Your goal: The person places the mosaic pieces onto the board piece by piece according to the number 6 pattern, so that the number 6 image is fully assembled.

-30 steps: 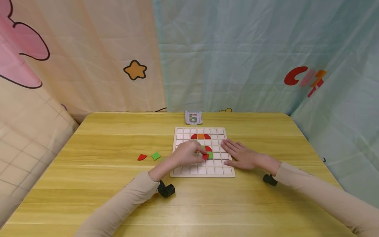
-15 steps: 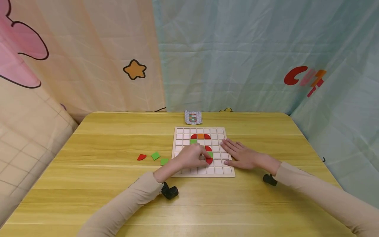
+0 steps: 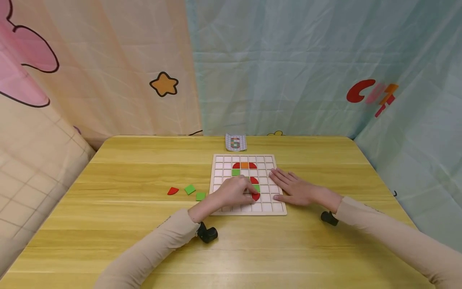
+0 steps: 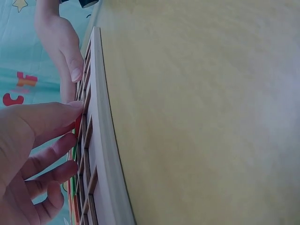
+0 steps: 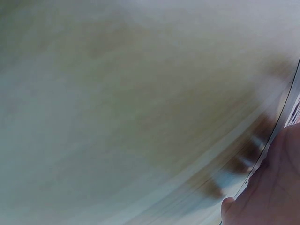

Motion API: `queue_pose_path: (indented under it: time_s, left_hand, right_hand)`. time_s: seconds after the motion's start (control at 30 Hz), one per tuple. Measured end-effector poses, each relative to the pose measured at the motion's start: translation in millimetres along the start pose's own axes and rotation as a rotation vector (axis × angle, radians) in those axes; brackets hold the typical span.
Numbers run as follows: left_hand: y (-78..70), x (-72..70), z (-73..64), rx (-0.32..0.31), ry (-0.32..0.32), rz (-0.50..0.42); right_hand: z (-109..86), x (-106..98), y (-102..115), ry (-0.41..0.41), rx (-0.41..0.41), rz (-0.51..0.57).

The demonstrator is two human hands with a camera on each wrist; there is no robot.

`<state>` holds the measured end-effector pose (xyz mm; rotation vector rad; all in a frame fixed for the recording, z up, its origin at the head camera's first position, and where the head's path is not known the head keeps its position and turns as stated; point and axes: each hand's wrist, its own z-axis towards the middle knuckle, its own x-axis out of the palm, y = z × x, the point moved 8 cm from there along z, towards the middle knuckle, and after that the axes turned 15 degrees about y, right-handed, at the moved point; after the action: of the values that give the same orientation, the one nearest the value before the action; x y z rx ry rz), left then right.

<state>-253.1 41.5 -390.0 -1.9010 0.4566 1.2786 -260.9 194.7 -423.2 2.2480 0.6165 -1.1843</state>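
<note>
On the table lies a white wooden grid board [image 3: 267, 207] with red, green and orange tiles in some cells. With thumb and fingertips my left hand [image 3: 232, 191] pinches a red quarter-circle tile [image 3: 256, 196], low over a cell just nearer than a green square tile [image 3: 256, 188]. Another red quarter-circle tile [image 3: 254, 180] sits beyond that green one. In the left wrist view the thumb [image 4: 56, 112] reaches to the grid, its other fingers loosely bent. My right hand [image 3: 297, 190] rests with fingers spread on the board's right edge. My left hand covers several cells.
Left of the board lie a loose red quarter-circle tile [image 3: 173, 191] and two green square tiles, one farther [image 3: 189, 189] and one nearer [image 3: 200, 196]. A small patterned card [image 3: 236, 142] is behind the board. Curtains hang past the table's far edge.
My left hand has brought the red quarter-circle tile slightly right and nearer to me, into line below the green tile, then stayed nearly still. The right hand has kept its place.
</note>
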Motion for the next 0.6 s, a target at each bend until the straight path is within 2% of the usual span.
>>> queue_pose_path:
  time_s: [0.33,0.6]
  left_hand:
    - [-2.6,-2.4,4.2,0.008,0.041,0.0]
    - [-2.5,-2.1,2.1,0.016,0.055,-0.025]
  right_hand:
    - [0.7,3.1,-9.1,0.026,0.024,0.004]
    - [1.8,2.4,-5.8,0.047,0.029,-0.009]
